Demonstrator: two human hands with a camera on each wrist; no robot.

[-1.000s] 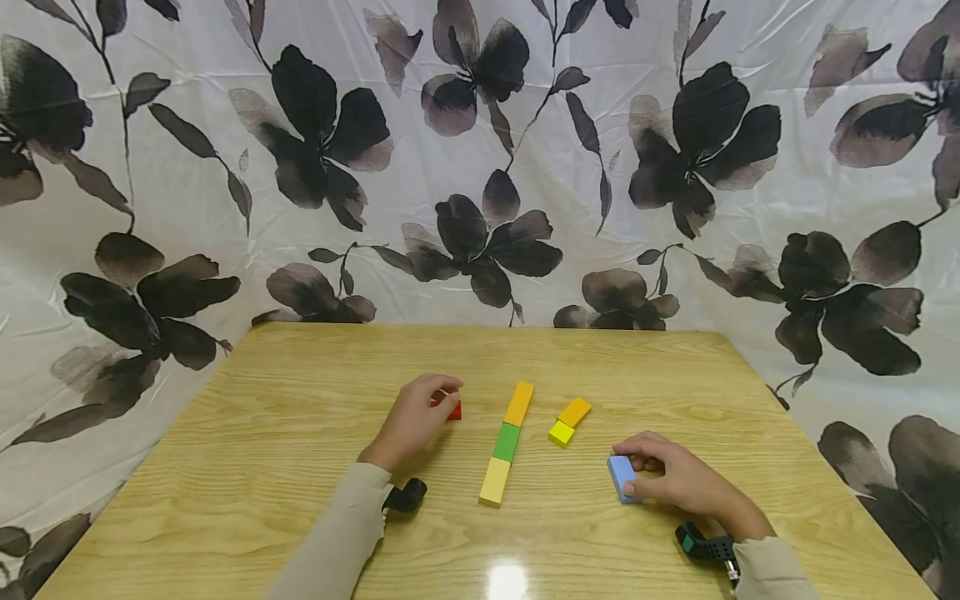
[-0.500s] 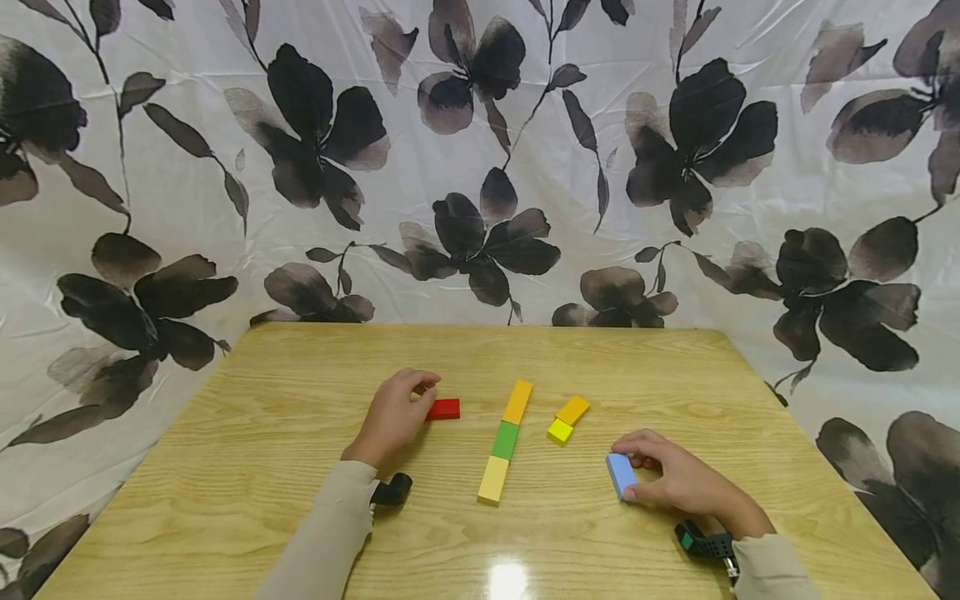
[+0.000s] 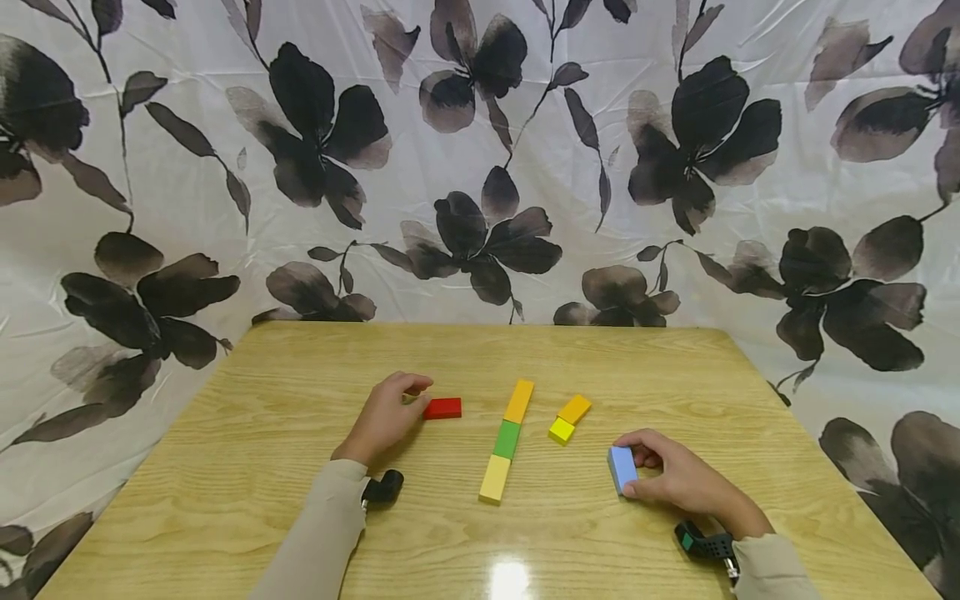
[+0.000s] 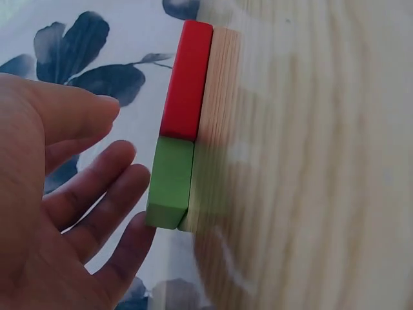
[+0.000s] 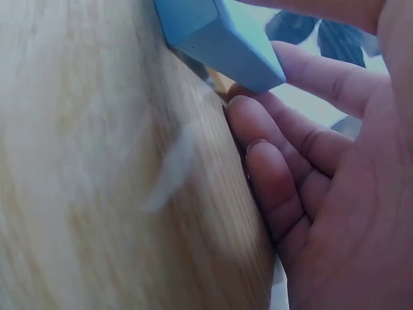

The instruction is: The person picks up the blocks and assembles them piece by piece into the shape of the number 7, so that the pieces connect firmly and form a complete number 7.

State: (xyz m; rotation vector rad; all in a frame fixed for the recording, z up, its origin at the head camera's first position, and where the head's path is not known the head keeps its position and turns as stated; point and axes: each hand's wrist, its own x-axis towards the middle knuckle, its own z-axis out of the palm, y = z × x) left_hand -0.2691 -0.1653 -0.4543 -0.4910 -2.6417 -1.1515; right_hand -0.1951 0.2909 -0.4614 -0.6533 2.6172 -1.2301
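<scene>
In the head view a red block (image 3: 443, 408) lies on the table, just right of my left hand (image 3: 386, 414). The left wrist view shows that red block (image 4: 187, 81) end to end with a green block (image 4: 171, 181), which the hand hides from the head camera. My left fingers are loosely spread beside the green block and hold nothing. On the right, my right hand (image 3: 678, 475) pinches a blue block (image 3: 622, 470) between thumb and fingers. The right wrist view has the blue block (image 5: 222, 42) tilted, one edge close to the tabletop.
Mid-table lies a row of an orange block (image 3: 519, 402), a green block (image 3: 506, 440) and a pale yellow block (image 3: 494, 479). Right of it, another orange block (image 3: 575, 409) meets a bright yellow block (image 3: 561, 431). A flowered cloth (image 3: 480, 167) hangs behind the wooden table (image 3: 300, 367).
My left hand has moved left, away from the red block, which now shows more fully. The blue block has tilted slightly in my right hand, which stays in place.
</scene>
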